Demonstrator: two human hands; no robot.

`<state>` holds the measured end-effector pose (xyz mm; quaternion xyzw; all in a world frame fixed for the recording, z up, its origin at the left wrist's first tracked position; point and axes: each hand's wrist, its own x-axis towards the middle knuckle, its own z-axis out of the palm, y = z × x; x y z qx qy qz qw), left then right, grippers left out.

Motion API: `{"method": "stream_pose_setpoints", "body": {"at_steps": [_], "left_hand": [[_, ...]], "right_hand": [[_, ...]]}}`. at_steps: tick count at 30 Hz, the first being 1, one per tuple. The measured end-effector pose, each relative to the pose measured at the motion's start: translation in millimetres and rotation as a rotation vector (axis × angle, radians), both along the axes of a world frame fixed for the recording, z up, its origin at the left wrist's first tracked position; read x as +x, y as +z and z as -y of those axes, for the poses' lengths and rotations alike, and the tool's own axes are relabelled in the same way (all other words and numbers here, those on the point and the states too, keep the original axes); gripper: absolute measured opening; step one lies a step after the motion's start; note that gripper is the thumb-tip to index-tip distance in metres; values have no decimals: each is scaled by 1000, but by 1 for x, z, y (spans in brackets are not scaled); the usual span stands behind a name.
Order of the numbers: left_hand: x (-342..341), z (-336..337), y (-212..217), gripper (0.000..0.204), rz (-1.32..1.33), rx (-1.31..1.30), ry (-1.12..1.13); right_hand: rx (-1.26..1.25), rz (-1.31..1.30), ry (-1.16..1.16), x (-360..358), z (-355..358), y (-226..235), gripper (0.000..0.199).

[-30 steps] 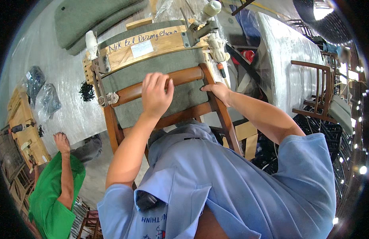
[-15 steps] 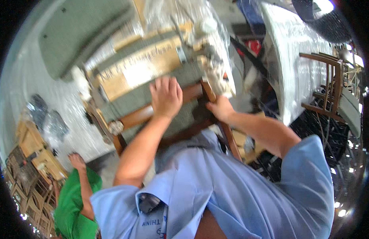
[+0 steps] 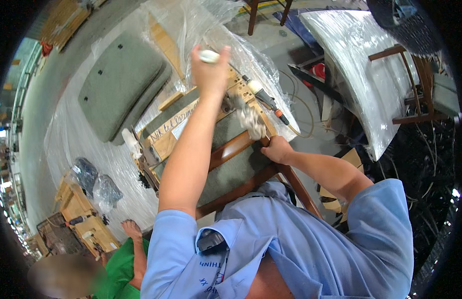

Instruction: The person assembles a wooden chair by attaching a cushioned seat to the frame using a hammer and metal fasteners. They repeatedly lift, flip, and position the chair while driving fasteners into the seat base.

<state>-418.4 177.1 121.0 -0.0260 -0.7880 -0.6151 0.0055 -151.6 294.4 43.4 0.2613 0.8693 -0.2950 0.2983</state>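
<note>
My left hand (image 3: 211, 74) is raised over the far end of a wooden jig (image 3: 156, 127), its fingers around a small white rounded thing (image 3: 208, 56); blur hides its exact kind. My right hand (image 3: 277, 149) is closed around the corner of a brown wooden chair frame (image 3: 231, 152). Grey-green padding (image 3: 231, 172) lies under the frame's rails. A cloth-wrapped part (image 3: 251, 122) on the jig sits just beyond my right hand. At the jig's left end is another white-wrapped part (image 3: 132, 144).
A power driver (image 3: 266, 99) with a hose lies at the jig's right. Left stands a grey-green upholstered cushion (image 3: 121, 84) on plastic sheeting. A plastic-wrapped panel (image 3: 360, 74) and a chair (image 3: 420, 89) are at right. A person in green (image 3: 126, 264) works at lower left.
My left hand has lifted off the frame's rail and moved away from me to the jig's far side, where it holds the white thing. My right hand stays on the frame corner.
</note>
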Motion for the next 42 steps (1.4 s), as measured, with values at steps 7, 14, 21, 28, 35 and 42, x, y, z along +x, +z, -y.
{"method": "stream_pose_setpoints", "body": {"at_steps": [7, 14, 21, 28, 35, 42], "left_hand": [[-51, 7, -82, 63, 679, 353, 11], [-48, 10, -88, 35, 788, 137, -59], [13, 21, -48, 75, -32, -540, 191], [228, 193, -8, 32, -427, -106, 450], [283, 346, -87, 73, 210, -358, 682], [301, 360, -90, 113, 883, -182, 153]], "right_hand": [[-92, 2, -11, -5, -3, 7, 44], [-113, -13, -45, 12, 4, -2, 44], [-84, -9, 53, 2, 0, -1, 47], [-9, -71, 151, -1, -4, -5, 49], [-34, -77, 119, -4, -13, -27, 59], [-95, -71, 58, -2, -1, -6, 60]]}}
